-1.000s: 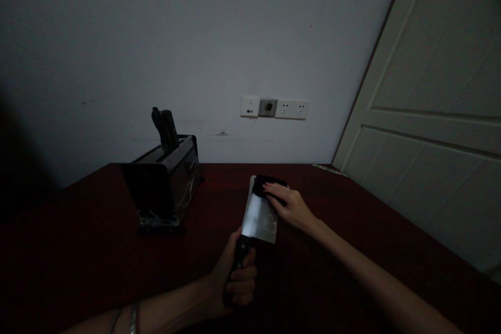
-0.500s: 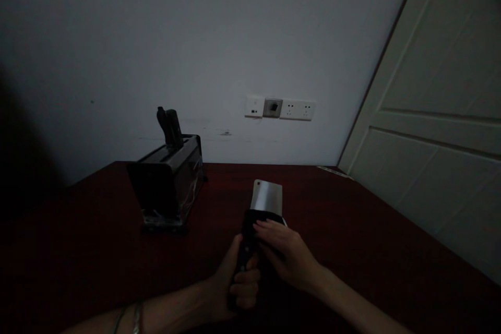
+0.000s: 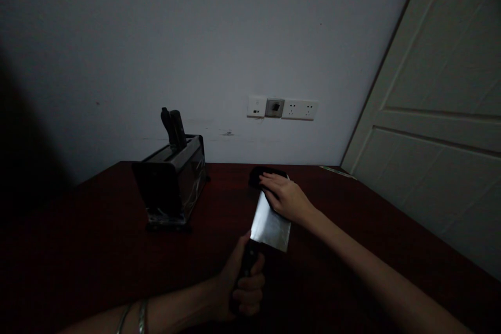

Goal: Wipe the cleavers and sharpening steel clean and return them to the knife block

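Dk red, smooth-looking surface [image 3: 344,203] had open room twd R edge. Boxy blk knife block [image 3: 162,188] stood nr far-L corner. Shiny flat steel cleaver [image 3: 270,227] was over mid-surface, tip twd far edge; L hand [image 3: 250,292] fingers clenched its riveted hndl. R hand [image 3: 287,198] fingers gripped a dk pad [image 3: 256,177] across blade's far end.

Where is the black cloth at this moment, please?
In the head view, the black cloth is just right of centre, under the right hand and over the far end of the cleaver held in the left hand.
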`<state>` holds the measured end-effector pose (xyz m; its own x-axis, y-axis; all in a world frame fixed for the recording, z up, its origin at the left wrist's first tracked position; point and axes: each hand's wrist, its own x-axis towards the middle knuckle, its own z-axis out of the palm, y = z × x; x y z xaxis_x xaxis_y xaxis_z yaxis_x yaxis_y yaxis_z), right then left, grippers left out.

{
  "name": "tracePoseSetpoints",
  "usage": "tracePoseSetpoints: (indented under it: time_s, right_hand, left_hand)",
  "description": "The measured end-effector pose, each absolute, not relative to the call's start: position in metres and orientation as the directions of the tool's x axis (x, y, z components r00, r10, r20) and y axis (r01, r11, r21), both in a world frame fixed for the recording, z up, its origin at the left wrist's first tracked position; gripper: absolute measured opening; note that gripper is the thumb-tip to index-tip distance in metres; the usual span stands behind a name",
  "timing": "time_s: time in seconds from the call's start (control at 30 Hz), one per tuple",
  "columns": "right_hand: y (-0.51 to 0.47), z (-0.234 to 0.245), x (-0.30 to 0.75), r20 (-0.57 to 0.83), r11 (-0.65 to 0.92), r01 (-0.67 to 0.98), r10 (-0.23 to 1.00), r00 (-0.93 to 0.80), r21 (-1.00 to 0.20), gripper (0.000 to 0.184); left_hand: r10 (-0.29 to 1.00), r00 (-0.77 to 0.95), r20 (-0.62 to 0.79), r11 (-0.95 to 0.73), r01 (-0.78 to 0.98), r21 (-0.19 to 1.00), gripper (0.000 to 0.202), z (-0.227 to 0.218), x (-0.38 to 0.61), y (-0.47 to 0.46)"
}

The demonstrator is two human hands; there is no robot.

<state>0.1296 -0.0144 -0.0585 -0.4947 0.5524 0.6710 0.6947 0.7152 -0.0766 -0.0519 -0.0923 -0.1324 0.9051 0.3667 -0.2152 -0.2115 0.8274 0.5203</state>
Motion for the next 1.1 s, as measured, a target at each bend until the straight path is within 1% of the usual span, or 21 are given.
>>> tracePoseSetpoints:
  time_s: [0.13,0.27,0.43,0.53,0.6,0.63,0.67,0.73,0.8,0.87,0.93,1.0,1.1]
  right_hand:
    - [-0.008,-0.054,0.128,0.672,0.680,0.727,0.582,-0.458,-0.092,0.032]
    - [-0.026,-0.069,0.123,0.663,0.702,0.700,0.588,-0.463,-0.134,0.031]
    - [-0.061,-0.087,0.111,0.625,0.757,0.615,0.593,-0.507,-0.219,0.029]
    - [-0.072,-0.079,0.110,0.629,0.776,0.539,0.604,-0.490,-0.326,0.027]
    - [-0.072,-0.065,0.114,0.637,0.744,0.495,0.655,-0.407,-0.449,0.023]
    - [-0.069,-0.056,0.117,0.647,0.711,0.475,0.689,-0.326,-0.518,0.022]
    - [-0.066,-0.045,0.121,0.657,0.674,0.448,0.720,-0.224,-0.587,0.020]
    - [-0.057,-0.024,0.129,0.658,0.606,0.353,0.752,0.037,-0.713,0.019]
    - [-0.050,-0.005,0.137,0.590,0.558,0.194,0.773,0.234,-0.807,0.022]
    - [-0.044,0.008,0.143,0.490,0.520,0.012,0.796,0.356,-0.854,0.025]
    - [-0.041,0.016,0.148,0.406,0.498,-0.133,0.811,0.421,-0.857,0.023]
    - [-0.039,0.018,0.154,0.342,0.478,-0.222,0.820,0.459,-0.850,0.021]
    - [-0.032,0.015,0.166,0.230,0.402,-0.313,0.855,0.466,-0.861,0.019]
  left_hand:
    - [0.365,0.914,-0.178,0.830,-0.233,0.506,0.071,-0.134,-0.052,-0.093]
    - [0.360,0.919,-0.160,0.839,-0.244,0.486,0.073,-0.137,-0.051,-0.090]
    - [0.389,0.907,-0.162,0.846,-0.282,0.452,0.071,-0.139,-0.052,-0.088]
    - [0.400,0.905,-0.147,0.839,-0.297,0.456,0.070,-0.141,-0.052,-0.087]
    - [0.412,0.903,-0.123,0.824,-0.312,0.473,0.070,-0.140,-0.051,-0.089]
    - [0.416,0.903,-0.110,0.816,-0.317,0.483,0.070,-0.139,-0.050,-0.090]
    - [0.417,0.904,-0.099,0.810,-0.320,0.491,0.071,-0.136,-0.050,-0.092]
    - [0.409,0.908,-0.090,0.808,-0.314,0.499,0.071,-0.131,-0.049,-0.098]
    - [0.402,0.911,-0.093,0.813,-0.308,0.494,0.070,-0.126,-0.048,-0.103]
    - [0.396,0.912,-0.102,0.825,-0.305,0.476,0.068,-0.124,-0.048,-0.108]
    - [0.390,0.914,-0.109,0.835,-0.301,0.461,0.066,-0.122,-0.048,-0.111]
    - [0.375,0.919,-0.120,0.842,-0.284,0.459,0.065,-0.120,-0.048,-0.112]
    - [0.396,0.909,-0.127,0.843,-0.306,0.442,0.067,-0.112,-0.049,-0.111]
